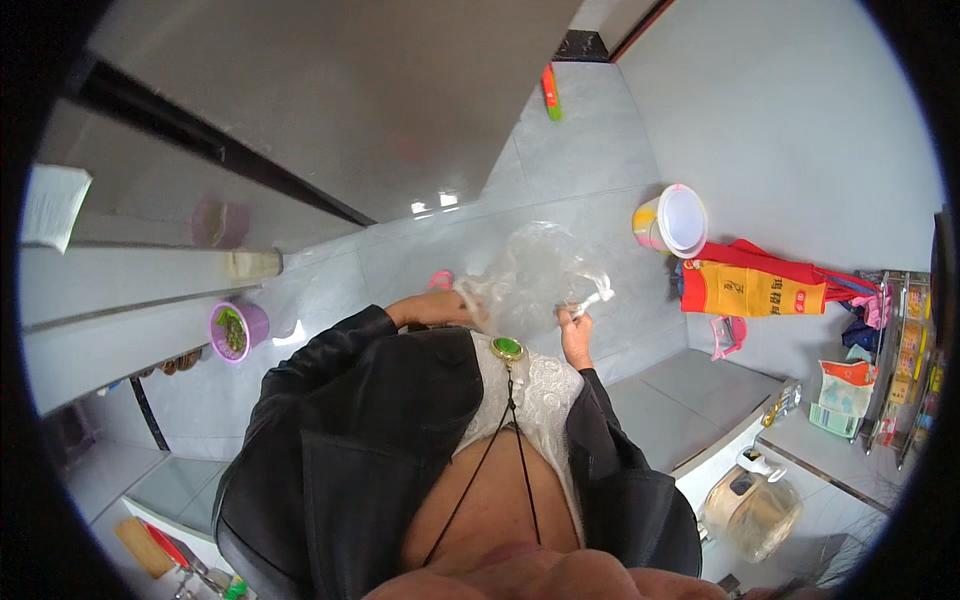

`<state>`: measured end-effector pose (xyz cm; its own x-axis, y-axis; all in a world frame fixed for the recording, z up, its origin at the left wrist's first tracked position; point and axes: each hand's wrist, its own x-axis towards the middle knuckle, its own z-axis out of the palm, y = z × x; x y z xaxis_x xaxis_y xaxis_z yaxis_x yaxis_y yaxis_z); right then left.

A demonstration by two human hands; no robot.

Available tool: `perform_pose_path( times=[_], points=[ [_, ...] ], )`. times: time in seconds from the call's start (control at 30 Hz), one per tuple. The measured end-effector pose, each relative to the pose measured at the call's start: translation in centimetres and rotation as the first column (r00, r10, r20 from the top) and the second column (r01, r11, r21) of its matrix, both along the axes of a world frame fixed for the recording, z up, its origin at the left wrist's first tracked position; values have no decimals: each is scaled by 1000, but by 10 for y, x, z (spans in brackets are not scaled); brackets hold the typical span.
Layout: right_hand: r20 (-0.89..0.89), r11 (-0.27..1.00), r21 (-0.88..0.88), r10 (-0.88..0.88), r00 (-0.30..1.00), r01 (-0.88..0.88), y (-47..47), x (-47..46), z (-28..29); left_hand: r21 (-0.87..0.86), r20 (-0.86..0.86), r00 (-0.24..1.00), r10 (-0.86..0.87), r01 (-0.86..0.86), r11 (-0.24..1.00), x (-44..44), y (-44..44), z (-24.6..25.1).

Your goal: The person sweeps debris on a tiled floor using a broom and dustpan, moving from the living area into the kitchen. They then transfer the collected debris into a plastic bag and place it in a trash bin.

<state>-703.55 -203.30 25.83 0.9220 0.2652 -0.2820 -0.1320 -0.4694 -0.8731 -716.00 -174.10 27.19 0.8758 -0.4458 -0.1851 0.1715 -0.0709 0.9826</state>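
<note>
A clear plastic bag [536, 262] spreads out in front of my body, above the grey tiled floor. My left hand [442, 309] is at the bag's left side, with its fingers partly hidden behind the film. On the other side, my right hand [575, 334] pinches the bag's whitish, bunched edge. A green pendant [508, 346] on a black cord hangs from my neck between the hands.
A white and yellow bucket [681, 221] stands near the right wall, beside red and yellow aprons or bags [757, 289]. A purple bin [238, 331] with green scraps is at the left. Large grey glossy doors [360, 97] rise ahead. A wire rack [904, 360] holds packets.
</note>
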Motion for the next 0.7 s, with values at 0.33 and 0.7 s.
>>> perform_pose_path(
  times=[0.33, 0.7],
  points=[
    [50, 999, -42, -11, 999, 13, -22, 98, 46, 83, 214, 973, 86, -106, 991, 182, -17, 50],
    [101, 980, 37, 193, 976, -198, -82, 330, 62, 70, -323, 549, 771, -799, 598, 397, -8, 35]
  ],
)
